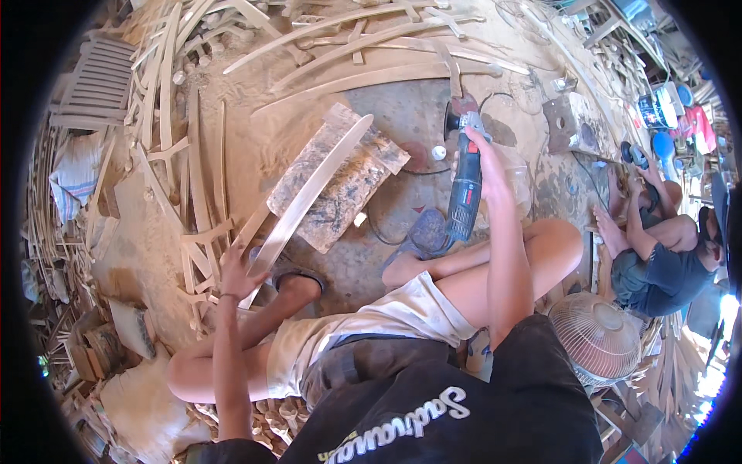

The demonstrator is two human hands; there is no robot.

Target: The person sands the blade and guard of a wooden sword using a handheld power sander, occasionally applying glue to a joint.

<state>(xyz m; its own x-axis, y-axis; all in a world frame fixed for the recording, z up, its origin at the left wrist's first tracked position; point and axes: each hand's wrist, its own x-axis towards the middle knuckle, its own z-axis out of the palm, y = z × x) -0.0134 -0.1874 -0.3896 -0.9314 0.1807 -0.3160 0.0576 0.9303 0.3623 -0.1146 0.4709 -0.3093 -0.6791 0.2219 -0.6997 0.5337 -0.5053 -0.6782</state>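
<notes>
A pale, curved wooden sword blade (318, 179) slants across a worn wooden block (349, 207) in front of me. My left hand (239, 274) grips the blade's near end, beside my left foot. Its far tip rises past the block's upper edge. In my right hand (490, 164) is a dark blue angle grinder (466, 185), held by its body to the right of the block. The grinder's disc (451, 117) points away from me and stands apart from the blade. I cannot tell whether the disc is spinning.
Wooden sword pieces (202, 166) lie in piles to the left and along the far side. A cord (382, 232) loops over the dusty floor. At right sit a fan (595, 336), another block (580, 124) and a co-worker (668, 271) with bare feet.
</notes>
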